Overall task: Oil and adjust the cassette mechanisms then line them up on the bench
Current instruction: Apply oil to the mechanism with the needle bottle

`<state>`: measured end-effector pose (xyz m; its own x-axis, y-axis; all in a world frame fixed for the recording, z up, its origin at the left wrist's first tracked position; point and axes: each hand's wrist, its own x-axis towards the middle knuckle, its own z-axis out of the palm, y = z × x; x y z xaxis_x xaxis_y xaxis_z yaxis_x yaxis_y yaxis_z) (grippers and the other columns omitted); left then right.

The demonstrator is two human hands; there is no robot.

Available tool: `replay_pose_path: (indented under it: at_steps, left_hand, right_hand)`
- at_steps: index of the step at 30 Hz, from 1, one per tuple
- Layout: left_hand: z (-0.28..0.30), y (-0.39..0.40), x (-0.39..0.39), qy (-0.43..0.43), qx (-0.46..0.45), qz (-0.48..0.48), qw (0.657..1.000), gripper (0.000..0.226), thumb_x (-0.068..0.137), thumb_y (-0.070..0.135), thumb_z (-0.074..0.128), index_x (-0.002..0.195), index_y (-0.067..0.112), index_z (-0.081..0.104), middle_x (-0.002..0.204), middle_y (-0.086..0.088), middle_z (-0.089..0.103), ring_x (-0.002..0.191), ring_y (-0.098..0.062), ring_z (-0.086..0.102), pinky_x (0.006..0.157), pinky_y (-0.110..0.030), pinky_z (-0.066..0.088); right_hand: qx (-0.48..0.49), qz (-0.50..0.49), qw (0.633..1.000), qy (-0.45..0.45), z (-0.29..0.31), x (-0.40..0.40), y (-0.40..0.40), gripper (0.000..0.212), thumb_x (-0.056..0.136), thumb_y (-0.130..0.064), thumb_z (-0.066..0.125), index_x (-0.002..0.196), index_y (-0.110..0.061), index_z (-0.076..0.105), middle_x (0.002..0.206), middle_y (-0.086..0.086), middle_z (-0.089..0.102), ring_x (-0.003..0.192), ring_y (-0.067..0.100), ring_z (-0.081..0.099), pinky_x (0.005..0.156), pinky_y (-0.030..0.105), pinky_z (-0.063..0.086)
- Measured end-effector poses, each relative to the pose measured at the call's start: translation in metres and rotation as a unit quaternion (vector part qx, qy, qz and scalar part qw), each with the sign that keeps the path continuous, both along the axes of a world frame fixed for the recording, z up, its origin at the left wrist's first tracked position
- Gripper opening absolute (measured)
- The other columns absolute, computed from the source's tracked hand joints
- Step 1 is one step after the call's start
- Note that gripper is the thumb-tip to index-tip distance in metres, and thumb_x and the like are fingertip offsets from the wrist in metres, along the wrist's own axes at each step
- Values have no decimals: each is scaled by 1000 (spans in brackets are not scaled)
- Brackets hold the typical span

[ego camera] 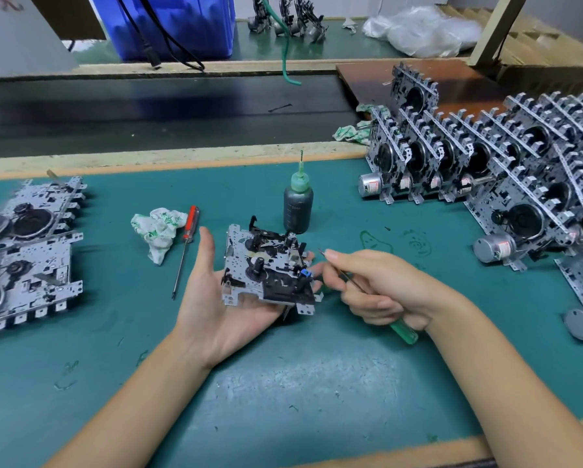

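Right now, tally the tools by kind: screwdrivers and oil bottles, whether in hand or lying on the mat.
Screwdrivers: 2, the red-handled screwdriver on the green mat and the green-handled screwdriver held in the right hand
Oil bottles: 1, the oil bottle standing on the mat
Total: 3

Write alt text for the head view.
A left hand cradles a cassette mechanism on its palm while the right hand holds a green-handled screwdriver at its edge. Finished mechanisms stand in rows at right.
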<state>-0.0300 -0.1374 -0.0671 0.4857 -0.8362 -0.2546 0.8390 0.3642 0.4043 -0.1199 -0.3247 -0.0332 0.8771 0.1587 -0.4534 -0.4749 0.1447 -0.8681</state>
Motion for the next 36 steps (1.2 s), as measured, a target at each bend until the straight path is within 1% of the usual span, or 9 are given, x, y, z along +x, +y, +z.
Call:
replay_pose_path:
  at_steps: [4,16,22,25,28,31,33,34,36]
  left_hand:
    - [1,0,0,12,-12,7,1000,100,81,79,36,123,-10,56,135,-31,48,126,-44,48,111,-55,27]
    - [6,2,-3,2,-35,-3,999,97,80,78,39,120,-9,59,132,-29,52,122,-42,52,104,-55,40]
    - [2,2,0,-12,7,-13,1000,92,79,74,46,122,-6,60,133,-26,53,123,-38,52,102,-51,43]
    - [0,1,1,-58,64,-68,994,89,82,77,37,127,3,59,135,-19,54,123,-30,54,104,-43,44]
    - [-3,0,4,-56,95,-90,990,83,83,75,31,117,8,68,129,-15,60,118,-26,59,99,-40,49]
    - [-3,0,5,-38,92,-66,993,74,87,68,35,107,9,74,122,-13,65,111,-26,63,96,-41,50]
    - [-3,0,5,-38,85,-64,994,76,88,68,33,113,6,70,128,-19,60,117,-32,59,104,-46,43]
    - [-3,0,5,-38,81,-66,994,78,89,67,33,117,3,67,130,-23,57,119,-37,56,105,-49,41]
    - [-1,0,4,-31,70,-73,994,79,89,66,35,123,-1,61,133,-28,52,121,-43,53,103,-52,41]
  right_hand:
    - [38,-5,999,2,2,0,1,40,96,-34,39,63,-13,47,33,-6,23,24,1,13,31,6,14]
    - [0,-1,1000,1,3,0,5,43,86,-42,46,52,-17,54,31,-5,23,23,3,13,31,6,15]
    - [-12,12,1000,-9,5,0,8,45,86,-43,47,51,-15,51,30,-4,24,23,4,14,32,7,16]
    - [-56,53,997,-23,2,0,11,53,94,-40,42,48,-18,54,29,-4,29,25,6,18,33,11,19]
    - [-91,79,992,-29,2,-1,15,58,97,-38,39,44,-20,56,28,-5,31,26,7,19,34,13,18]
    - [-93,15,994,-50,4,0,13,56,98,-35,40,47,-17,53,29,-3,32,24,5,23,32,12,22]
    - [-157,-74,981,-83,4,1,9,55,100,-34,38,52,-12,53,30,-1,36,26,3,33,33,12,28]
    - [-239,-117,958,-108,2,1,7,54,100,-35,38,54,-12,55,33,-2,41,29,4,37,37,13,32]
    - [-475,-146,856,-140,-5,2,0,49,99,-39,37,62,-20,62,43,-6,50,45,8,50,52,23,39]
